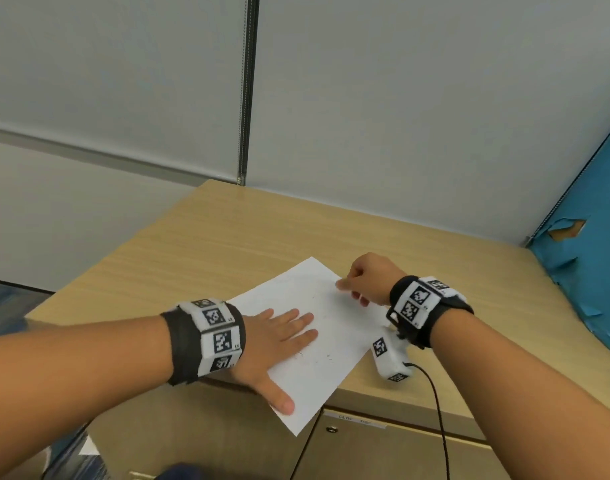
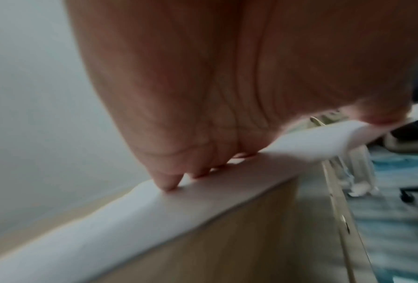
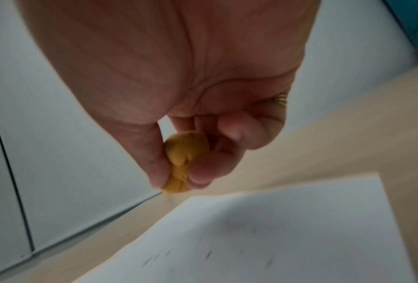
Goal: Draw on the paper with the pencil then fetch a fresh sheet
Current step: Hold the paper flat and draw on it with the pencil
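A white sheet of paper (image 1: pixel 317 334) with faint pencil marks lies on the wooden cabinet top (image 1: pixel 227 244), its near corner hanging over the front edge. My left hand (image 1: pixel 279 337) lies flat on the sheet's left part, fingers straight, thumb near the overhanging corner. In the left wrist view the fingertips (image 2: pixel 169 183) press the paper (image 2: pixel 130 220). My right hand (image 1: pixel 359 282) hovers at the sheet's right edge. Its thumb and fingers pinch a small yellow-brown kneaded lump (image 3: pixel 182 162) just above the paper (image 3: pixel 275 239). No pencil is in view.
Grey wall panels rise behind the cabinet. A blue torn-covered board (image 1: pixel 594 244) stands at the right. A white tagged block (image 1: pixel 388 358) with a black cable (image 1: pixel 438 410) lies on the cabinet by my right wrist. A cabinet door lock (image 1: pixel 331 428) sits below the front edge.
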Available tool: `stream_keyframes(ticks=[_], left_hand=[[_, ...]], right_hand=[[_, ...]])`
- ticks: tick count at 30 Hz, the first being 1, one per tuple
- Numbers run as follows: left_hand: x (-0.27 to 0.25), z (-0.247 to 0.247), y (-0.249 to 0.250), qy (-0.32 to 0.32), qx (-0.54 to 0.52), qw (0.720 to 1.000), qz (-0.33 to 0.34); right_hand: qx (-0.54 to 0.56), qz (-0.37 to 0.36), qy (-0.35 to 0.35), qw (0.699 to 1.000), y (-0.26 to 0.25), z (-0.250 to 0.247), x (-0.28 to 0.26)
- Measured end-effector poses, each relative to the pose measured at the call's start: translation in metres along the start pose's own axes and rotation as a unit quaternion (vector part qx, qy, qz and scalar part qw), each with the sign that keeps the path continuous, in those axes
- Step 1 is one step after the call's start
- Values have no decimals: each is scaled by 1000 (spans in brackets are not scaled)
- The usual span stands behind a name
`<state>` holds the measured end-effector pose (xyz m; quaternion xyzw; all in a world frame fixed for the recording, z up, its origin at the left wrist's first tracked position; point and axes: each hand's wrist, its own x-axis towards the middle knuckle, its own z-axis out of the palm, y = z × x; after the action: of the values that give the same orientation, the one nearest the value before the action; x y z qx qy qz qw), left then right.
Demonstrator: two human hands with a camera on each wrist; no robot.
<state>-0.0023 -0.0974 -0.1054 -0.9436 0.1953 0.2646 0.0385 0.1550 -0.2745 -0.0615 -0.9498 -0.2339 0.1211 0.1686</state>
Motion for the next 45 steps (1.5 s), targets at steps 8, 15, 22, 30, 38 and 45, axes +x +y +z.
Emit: stream_keyframes(ticks=[8, 15, 22, 30, 38, 45], left_hand=[[-9, -35, -46, -7, -166, 986, 19], [3, -40, -42, 76, -86, 993, -1], [53, -39, -34, 36, -5, 997, -71], [65, -31, -36, 8, -7, 997, -77], [66, -31, -36, -4, 4, 996, -86], [63, -36, -32, -11, 8, 996, -92]], right_hand=[[-51, 20, 17, 998, 50, -15, -32], [-24, -9, -7, 1000, 55, 8, -52], [-72, -115, -27, 990, -6, 32, -39], [-97, -88, -10, 991, -9, 28, -16], [-144, -137, -98, 975, -20, 19, -15], [-142, -186, -180, 956, -31, 30, -32]])
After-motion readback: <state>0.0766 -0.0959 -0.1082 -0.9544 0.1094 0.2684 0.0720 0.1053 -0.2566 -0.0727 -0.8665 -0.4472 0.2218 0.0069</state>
